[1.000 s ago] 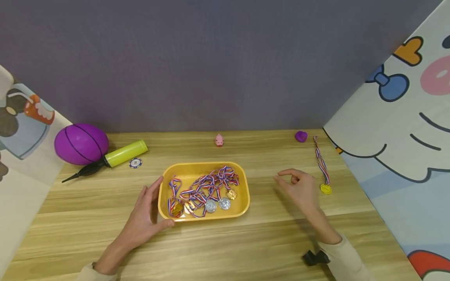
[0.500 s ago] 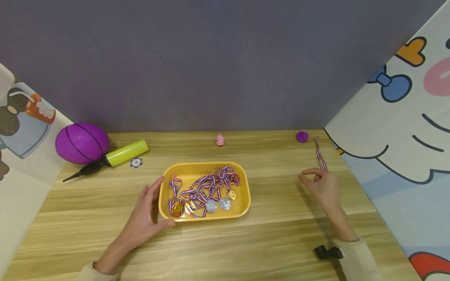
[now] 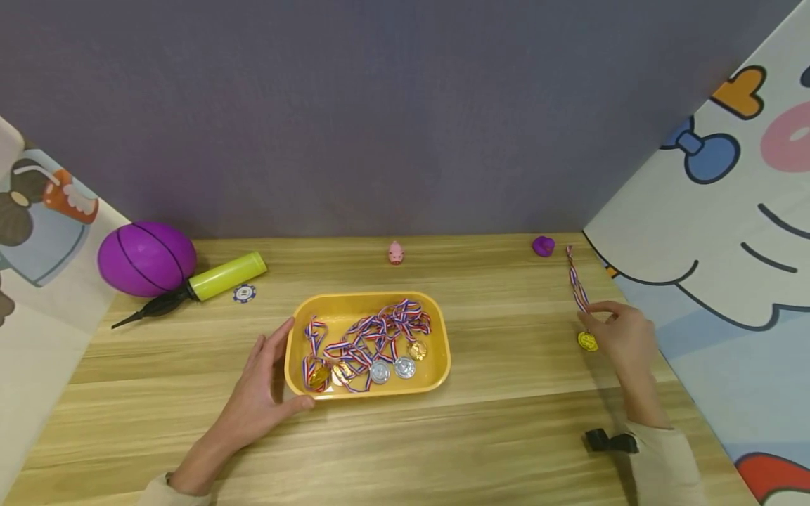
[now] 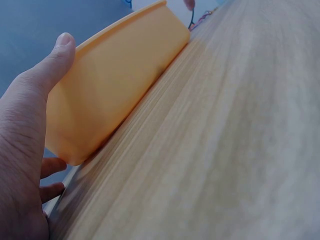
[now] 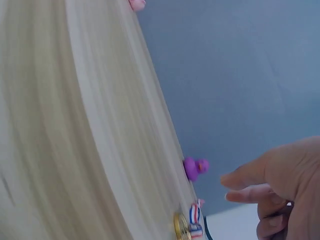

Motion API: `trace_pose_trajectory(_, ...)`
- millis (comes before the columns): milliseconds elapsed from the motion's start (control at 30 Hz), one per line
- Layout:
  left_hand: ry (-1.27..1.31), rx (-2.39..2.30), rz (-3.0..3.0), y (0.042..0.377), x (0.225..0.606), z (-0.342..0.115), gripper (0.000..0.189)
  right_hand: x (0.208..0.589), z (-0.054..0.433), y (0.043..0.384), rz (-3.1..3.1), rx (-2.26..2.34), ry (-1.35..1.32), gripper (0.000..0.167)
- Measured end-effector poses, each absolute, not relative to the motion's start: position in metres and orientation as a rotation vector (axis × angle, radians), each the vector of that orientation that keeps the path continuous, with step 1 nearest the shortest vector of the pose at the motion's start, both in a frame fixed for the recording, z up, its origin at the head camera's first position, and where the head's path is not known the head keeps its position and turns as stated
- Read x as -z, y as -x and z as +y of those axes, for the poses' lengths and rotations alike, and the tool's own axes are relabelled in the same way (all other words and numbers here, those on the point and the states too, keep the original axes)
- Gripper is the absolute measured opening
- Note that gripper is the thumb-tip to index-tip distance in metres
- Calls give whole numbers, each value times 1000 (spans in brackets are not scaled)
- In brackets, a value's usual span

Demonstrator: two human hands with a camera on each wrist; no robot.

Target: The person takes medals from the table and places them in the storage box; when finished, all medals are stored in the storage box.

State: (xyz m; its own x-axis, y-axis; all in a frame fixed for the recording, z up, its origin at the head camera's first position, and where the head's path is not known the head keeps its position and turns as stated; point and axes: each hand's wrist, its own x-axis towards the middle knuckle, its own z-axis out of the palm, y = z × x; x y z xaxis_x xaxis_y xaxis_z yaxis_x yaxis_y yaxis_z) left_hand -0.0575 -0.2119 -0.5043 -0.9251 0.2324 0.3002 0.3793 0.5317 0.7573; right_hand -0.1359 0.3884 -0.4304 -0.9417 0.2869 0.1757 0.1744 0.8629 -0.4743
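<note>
In the head view, a yellow plastic tray holds several medals on striped red, white and blue ribbons, some gold and some silver. My left hand holds the tray's left end, its thumb at the near corner and its fingers along the left side. Farther right, a gold medal lies on the table with its ribbon stretched away toward the wall. My right hand is over that ribbon, just by the medal. From the right wrist, the thumb and forefinger show a gap and hold nothing.
At the back left are a purple ball, a yellow-green hand pump and a poker chip. A small pink pig and a purple duck stand near the grey back wall. Printed panels flank the table.
My right hand has moved right, from beside the tray to the lone medal's ribbon. It passed in front of the medal, which shows again now. The left hand and tray have stayed put.
</note>
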Motion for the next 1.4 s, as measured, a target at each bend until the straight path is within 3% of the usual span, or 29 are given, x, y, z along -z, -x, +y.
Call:
trace_pose_trajectory(233, 527, 1351, -2607, 58, 504, -212, 126, 430, 409, 137, -3003, -587, 485, 51)
trace_pose_trajectory(467, 530, 1347, -2606, 58, 503, -212, 126, 440, 416, 141, -3079, -564, 507, 38)
trace_pose_trajectory(767, 524, 1344, -2611, 58, 503, -212, 127, 459, 397, 145, -2926, -658, 245, 35)
trace_pose_trajectory(1200, 529, 1331, -2608, 58, 502, -211, 128, 447, 421, 143, -3053, -726, 151, 52)
trace_pose_trajectory(1400, 534, 1332, -2597, 57, 503, -211, 126, 445, 424, 144, -3122, -704, 109, 48)
